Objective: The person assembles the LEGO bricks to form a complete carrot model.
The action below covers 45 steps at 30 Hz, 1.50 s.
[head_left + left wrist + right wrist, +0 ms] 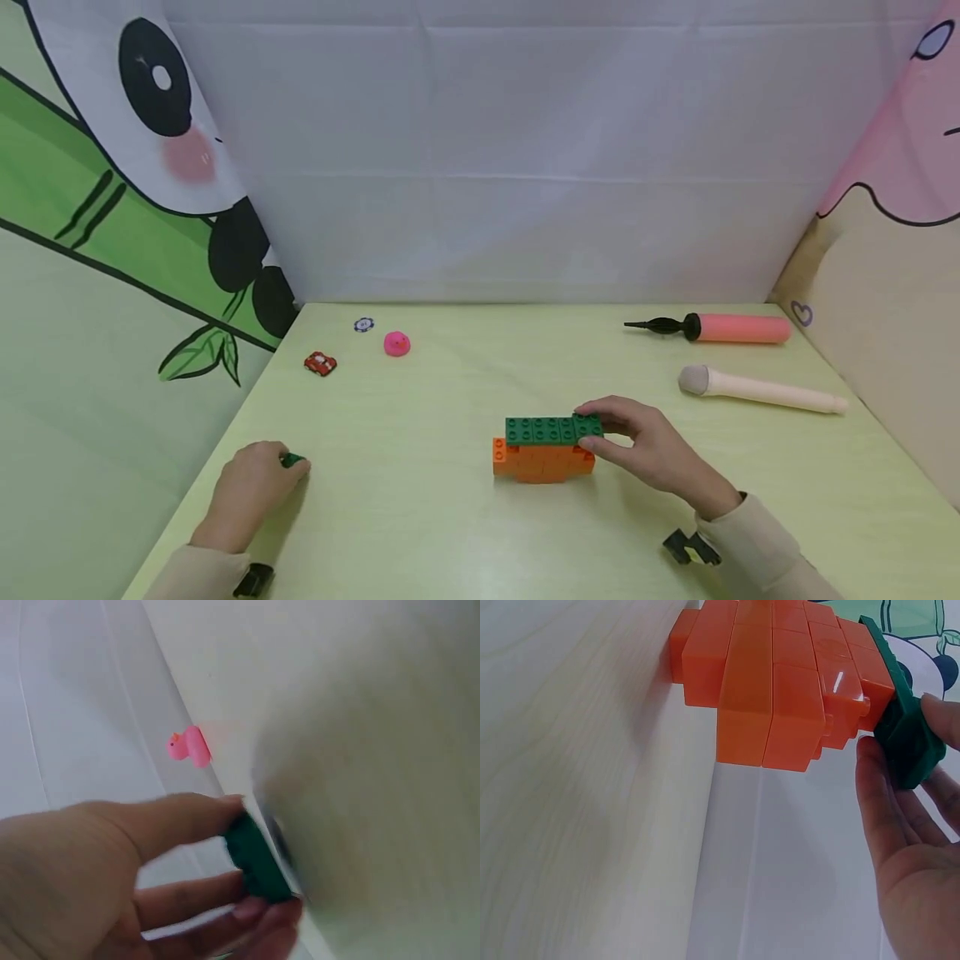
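Note:
An orange block structure [542, 465] stands on the table, wider in its upper layers than at its base. Green studded bricks [536, 431] run along its top. My right hand [648, 446] pinches the green brick [909, 739] at the right end of that row, which juts past the orange blocks in the right wrist view. Away to the left, my left hand [251, 487] holds another green brick [256, 859] between thumb and fingers, close over the table; in the head view the fingers mostly hide it.
Toward the back left lie a red toy car [320, 363], a pink toy duck [397, 343] and a small round patterned disc [363, 324]. At the right are a pink hand pump [738, 328] with a black nozzle and a white toy microphone [772, 393]. Cloth walls enclose the table.

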### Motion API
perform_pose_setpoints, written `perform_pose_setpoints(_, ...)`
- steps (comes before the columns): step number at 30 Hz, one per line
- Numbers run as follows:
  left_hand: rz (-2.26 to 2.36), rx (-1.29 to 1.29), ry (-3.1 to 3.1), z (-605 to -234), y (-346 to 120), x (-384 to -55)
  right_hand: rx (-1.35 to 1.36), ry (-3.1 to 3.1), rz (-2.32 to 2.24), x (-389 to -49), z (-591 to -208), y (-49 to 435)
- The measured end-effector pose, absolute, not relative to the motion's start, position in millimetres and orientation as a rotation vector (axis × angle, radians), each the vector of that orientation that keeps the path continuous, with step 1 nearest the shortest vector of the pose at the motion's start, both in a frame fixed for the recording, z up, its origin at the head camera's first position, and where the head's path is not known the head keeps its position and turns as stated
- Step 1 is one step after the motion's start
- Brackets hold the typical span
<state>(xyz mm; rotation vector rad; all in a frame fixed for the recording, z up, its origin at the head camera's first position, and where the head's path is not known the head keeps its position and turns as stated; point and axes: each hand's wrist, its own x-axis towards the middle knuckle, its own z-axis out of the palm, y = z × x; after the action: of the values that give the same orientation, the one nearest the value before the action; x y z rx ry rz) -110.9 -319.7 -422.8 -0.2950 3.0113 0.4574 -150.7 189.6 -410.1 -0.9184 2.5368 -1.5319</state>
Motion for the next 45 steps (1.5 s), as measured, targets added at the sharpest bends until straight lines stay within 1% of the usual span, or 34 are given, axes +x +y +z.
perform_pose_setpoints(3, 0.581, -0.197, 3.073, -421, -305, -115, -0.937, 2.532, -1.537, -151, -411, 189)
perform_pose_setpoints(5, 0.711, -0.081, 3.122, -418, -290, -118, -0.95, 2.532, -1.538, -150, -411, 189)
perform_pose_setpoints(10, 1.054, 0.339, 3.186, -405, -237, -128, -0.962, 2.535, -1.537, -151, -410, 188)
perform_pose_setpoints(15, 1.279, 0.768, 3.046, -392, -183, -135, -0.943, 2.535, -1.538, -152, -411, 187)
perform_pose_setpoints(20, 1.342, 0.98, 2.869, -391, -144, -140, -0.944, 2.538, -1.534, -152, -412, 187)
perform_pose_setpoints(24, 1.351, 1.049, 2.803, -394, -130, -143, -0.945, 2.542, -1.531, -152, -413, 186)
perform_pose_setpoints(32, 1.352, 1.115, 2.752, -399, -121, -148, -0.951, 2.539, -1.551, -152, -413, 187)
perform_pose_setpoints(41, 1.441, 0.979, 2.6, -397, -116, -149, -0.923, 2.511, -1.579, -152, -413, 187)
perform_pose_setpoints(45, 1.427, 0.959, 2.582, -395, -116, -150, -0.878, 2.489, -1.598, -152, -413, 188)
